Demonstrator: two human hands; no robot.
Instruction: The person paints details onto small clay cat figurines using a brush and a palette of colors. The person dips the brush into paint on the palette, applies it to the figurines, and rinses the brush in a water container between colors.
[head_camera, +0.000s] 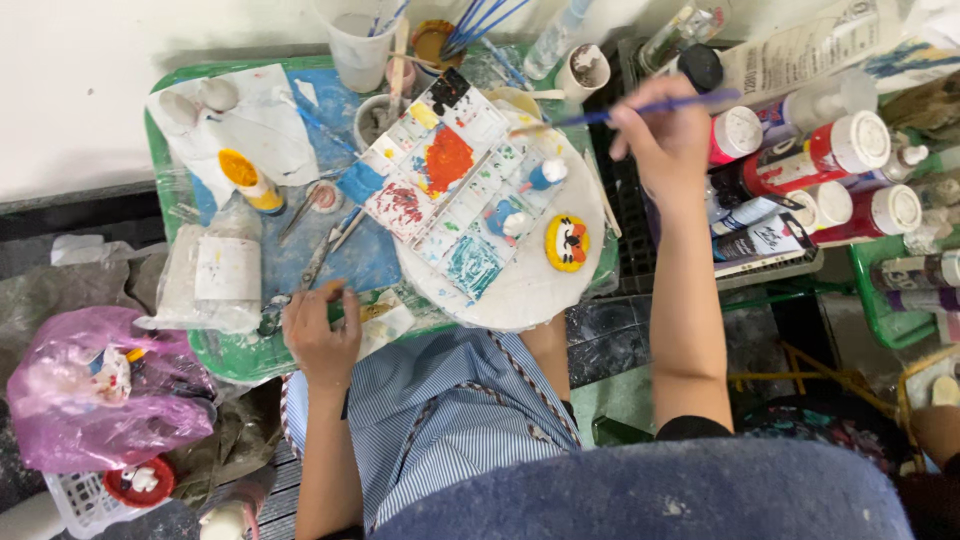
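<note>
Blue paintbrush (640, 108) in right hand (668, 140), green tray (160, 185), cluttered floor.

A craft painting workshop: a paint-smeared palette (440, 185), cups of brushes (362, 40), red paint bottles (830, 150) and small plaster figures (566, 242) crowd the tabletop (70, 90).
</note>
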